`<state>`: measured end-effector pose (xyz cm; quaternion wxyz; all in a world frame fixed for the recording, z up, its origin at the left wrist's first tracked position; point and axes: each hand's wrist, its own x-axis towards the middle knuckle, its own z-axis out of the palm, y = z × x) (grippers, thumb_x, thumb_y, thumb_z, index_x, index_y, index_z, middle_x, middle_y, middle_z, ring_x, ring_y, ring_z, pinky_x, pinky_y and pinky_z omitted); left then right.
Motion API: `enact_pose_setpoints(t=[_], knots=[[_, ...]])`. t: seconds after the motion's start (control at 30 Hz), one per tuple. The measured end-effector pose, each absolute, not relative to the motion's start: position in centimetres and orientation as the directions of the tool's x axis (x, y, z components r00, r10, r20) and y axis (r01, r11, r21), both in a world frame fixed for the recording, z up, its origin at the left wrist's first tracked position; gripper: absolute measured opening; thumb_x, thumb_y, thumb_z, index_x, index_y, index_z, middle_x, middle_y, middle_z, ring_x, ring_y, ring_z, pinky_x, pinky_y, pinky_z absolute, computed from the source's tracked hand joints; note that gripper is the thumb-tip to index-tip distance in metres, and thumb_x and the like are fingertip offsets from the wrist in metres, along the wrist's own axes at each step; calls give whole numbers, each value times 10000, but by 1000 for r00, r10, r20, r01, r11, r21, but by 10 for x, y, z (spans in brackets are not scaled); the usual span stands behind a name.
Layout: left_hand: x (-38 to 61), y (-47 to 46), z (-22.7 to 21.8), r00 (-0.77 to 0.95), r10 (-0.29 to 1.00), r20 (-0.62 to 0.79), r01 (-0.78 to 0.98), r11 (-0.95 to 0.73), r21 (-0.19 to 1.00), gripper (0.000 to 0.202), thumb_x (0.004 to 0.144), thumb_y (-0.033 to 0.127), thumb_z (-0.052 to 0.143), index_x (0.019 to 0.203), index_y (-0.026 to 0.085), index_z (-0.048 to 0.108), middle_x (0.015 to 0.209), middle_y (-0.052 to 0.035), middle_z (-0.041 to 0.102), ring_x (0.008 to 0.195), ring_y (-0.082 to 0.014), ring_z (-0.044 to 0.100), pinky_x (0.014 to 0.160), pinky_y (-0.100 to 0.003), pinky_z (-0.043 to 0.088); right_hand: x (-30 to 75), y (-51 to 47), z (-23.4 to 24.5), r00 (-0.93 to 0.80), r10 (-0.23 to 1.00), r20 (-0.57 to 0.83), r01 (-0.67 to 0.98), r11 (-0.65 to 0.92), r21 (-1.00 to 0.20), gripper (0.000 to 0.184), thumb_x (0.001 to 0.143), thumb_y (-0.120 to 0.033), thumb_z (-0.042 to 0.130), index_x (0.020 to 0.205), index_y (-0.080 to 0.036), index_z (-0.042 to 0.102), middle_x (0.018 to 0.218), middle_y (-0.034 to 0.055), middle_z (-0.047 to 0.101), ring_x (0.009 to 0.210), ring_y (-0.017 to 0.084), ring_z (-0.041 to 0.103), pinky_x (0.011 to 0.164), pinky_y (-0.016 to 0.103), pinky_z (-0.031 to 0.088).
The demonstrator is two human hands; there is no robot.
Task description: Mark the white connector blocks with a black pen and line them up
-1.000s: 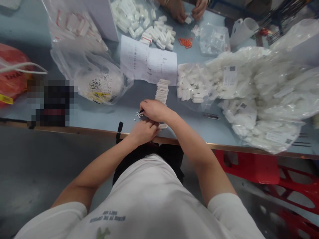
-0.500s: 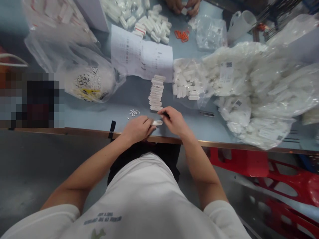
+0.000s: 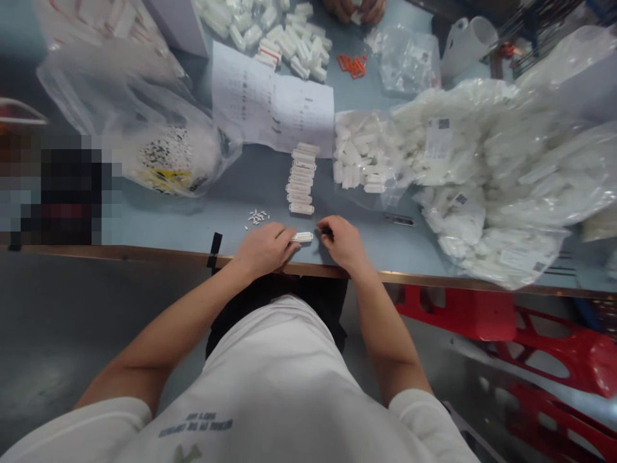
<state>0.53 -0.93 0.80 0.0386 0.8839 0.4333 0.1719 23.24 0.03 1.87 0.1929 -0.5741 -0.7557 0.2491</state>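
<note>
Near the table's front edge, my left hand (image 3: 268, 247) is closed on one end of a white plastic connector housing (image 3: 303, 237) with rows of small holes. The housing's free end points right, toward my right hand (image 3: 341, 242). That hand is curled with thumb and fingertips together, a little apart from the housing; anything between its fingers is too small or hidden to name. A column of similar white housings (image 3: 301, 190) lies just beyond my hands. Small white pins (image 3: 258, 217) are scattered on the table beyond my left hand.
A printed sheet (image 3: 274, 103) lies behind the column. Bags of white parts (image 3: 366, 151) crowd the right, and a bag of small black-and-white pieces (image 3: 168, 157) sits left. A slim metal tool (image 3: 400, 220) lies at right. Another person's hands (image 3: 354, 9) work across the table, near orange parts (image 3: 353, 65).
My right hand has moved slightly right, away from the column and the held housing. The housing has turned in my left hand, so its rows of holes show more plainly.
</note>
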Motion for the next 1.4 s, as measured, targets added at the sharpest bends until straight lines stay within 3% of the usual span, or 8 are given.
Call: enact_pose_setpoints(t=[0.27,0.57,0.67,0.9,1.13,1.4], knots=[[4,-9,4,580,761,290,735,-643,217,312,970,399,478,963,161,679,766,-77,611,724,-213,578,602,-313,373,243,-2,21,-262,961,89,824,271,-497,299,806,-91,495,1013,-220,668,973,79,667,957,228,591,871,357,476],[5,-9,6,564,764,313,729,-639,246,297,965,393,494,936,159,675,745,-73,594,709,-212,568,596,-318,373,239,1,18,-535,843,53,813,531,-239,258,898,-101,456,1018,-166,675,978,126,621,920,248,502,845,373,464],[5,-9,5,565,762,318,733,-640,230,304,966,404,493,937,161,673,743,-69,592,706,-208,568,600,-314,377,237,4,13,-524,848,74,818,526,-233,257,910,-99,422,997,-134,661,977,145,606,930,257,494,870,392,466],[4,-9,3,563,760,324,728,-642,239,311,967,420,496,944,165,673,739,-61,595,706,-203,577,603,-314,381,226,-9,29,-474,865,167,753,496,-432,262,910,-91,392,1057,-147,602,1048,136,546,1005,233,498,895,371,477],[4,-10,2,545,775,320,703,-630,329,346,972,446,478,972,160,673,784,-79,623,728,-211,584,626,-322,396,213,-21,38,-581,803,129,768,594,-237,314,970,-114,315,1021,-111,625,1004,164,574,919,251,458,873,410,446],[4,-10,-2,552,758,347,703,-647,295,354,973,452,465,967,166,674,766,-74,612,719,-209,580,617,-317,391,211,-22,36,-622,774,117,767,632,-108,311,991,-140,332,1037,-116,640,978,150,603,885,251,451,817,384,401]])
